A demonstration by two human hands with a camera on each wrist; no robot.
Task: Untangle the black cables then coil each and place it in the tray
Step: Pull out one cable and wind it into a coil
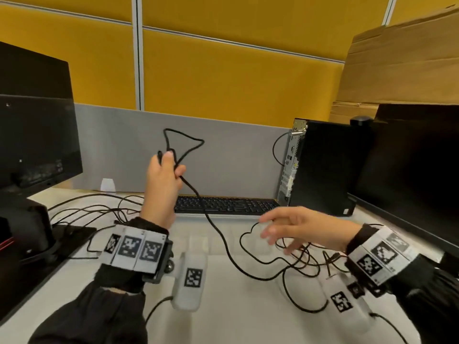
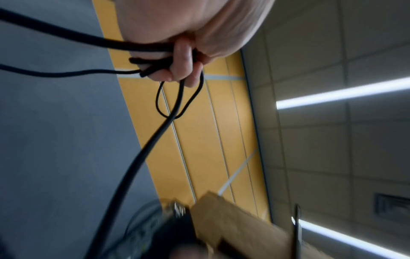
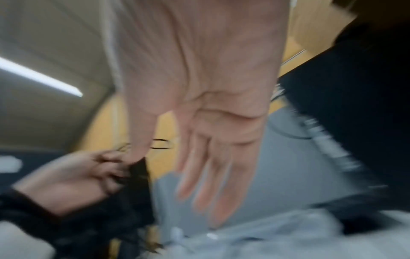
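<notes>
My left hand is raised above the desk and grips a black cable with a few loops bunched in its fingers; one loop sticks up above the fist. In the left wrist view the fingers curl round the gathered strands of the cable. From the fist the cable runs down to a tangle of black cables on the white desk at the right. My right hand hovers over that tangle with fingers spread and holds nothing; the right wrist view shows its straight fingers, blurred. I cannot make out a tray.
A black keyboard lies at the back of the desk. A black PC tower and a monitor stand at right, another monitor at left. More thin cables trail at left. White marker blocks lie near me.
</notes>
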